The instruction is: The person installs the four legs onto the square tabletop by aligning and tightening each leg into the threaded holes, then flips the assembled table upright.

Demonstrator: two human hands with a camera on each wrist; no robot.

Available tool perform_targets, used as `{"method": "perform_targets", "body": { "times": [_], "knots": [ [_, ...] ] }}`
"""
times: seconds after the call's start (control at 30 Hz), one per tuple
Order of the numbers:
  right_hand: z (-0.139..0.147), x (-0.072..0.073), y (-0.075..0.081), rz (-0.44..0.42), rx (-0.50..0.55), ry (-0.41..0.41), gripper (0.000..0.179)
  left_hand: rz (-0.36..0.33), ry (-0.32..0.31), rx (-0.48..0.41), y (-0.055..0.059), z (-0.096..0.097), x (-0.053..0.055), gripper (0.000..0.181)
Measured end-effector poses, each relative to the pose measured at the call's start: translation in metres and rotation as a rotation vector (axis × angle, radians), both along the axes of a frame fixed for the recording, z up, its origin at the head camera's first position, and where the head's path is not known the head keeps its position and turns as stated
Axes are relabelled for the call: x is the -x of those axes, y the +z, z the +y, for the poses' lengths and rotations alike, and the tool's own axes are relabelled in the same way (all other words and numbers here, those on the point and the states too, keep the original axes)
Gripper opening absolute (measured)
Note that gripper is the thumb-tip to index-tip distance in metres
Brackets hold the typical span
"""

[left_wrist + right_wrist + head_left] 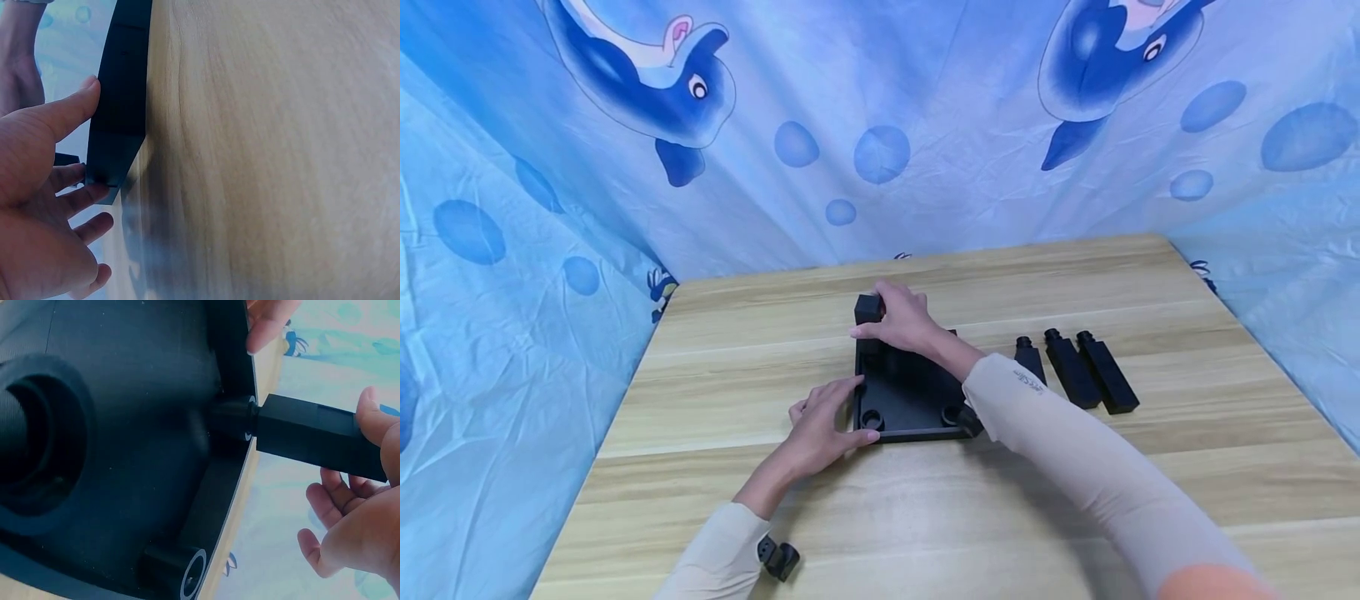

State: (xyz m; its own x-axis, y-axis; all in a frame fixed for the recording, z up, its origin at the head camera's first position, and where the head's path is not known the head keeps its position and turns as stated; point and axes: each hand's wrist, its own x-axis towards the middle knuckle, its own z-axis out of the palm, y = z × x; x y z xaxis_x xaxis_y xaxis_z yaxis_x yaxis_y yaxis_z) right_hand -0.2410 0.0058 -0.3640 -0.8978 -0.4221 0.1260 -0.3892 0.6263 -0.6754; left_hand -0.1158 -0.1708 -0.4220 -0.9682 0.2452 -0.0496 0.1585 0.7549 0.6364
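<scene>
A shallow black square base [910, 387] with a raised rim and round corner sockets [871, 420] lies on the wooden table. My right hand [904, 321] holds a black square leg [868, 310] upright over the far left corner, thumb on one side and fingers on the other. In the right wrist view the leg's narrow end meets the socket [237, 419]. My left hand [820, 425] grips the near left corner of the base, thumb [81, 103] against the front side and fingertips on the left side. Its outer fingers are off the base.
To the right of the base, several more black legs [1105, 375] with threaded ends lie side by side on the table [715, 400]. My right forearm [1075, 458] reaches across the near right part of the base. A blue curtain [880, 158] with dolphins hangs behind the table.
</scene>
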Motion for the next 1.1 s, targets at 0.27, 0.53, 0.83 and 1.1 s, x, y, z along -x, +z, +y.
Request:
{"method": "perform_targets", "body": {
  "times": [0.27, 0.53, 0.83, 1.1],
  "knots": [
    [0.007, 0.003, 0.014, -0.016, 0.026, 0.183, 0.062, 0.006, 0.002, 0.002, 0.001, 0.0, -0.001, 0.083],
    [0.014, 0.008, 0.021, -0.065, 0.037, 0.232, 0.048, 0.009, 0.002, -0.005, 0.001, -0.001, 0.0, 0.083],
    [0.007, 0.004, 0.02, -0.088, 0.066, 0.278, 0.051, 0.013, -0.005, -0.014, -0.001, -0.002, -0.001, 0.082],
    [0.002, 0.004, 0.012, -0.009, 0.057, 0.145, 0.037, 0.008, -0.003, -0.021, -0.002, -0.002, 0.0, 0.082]
  ]
}}
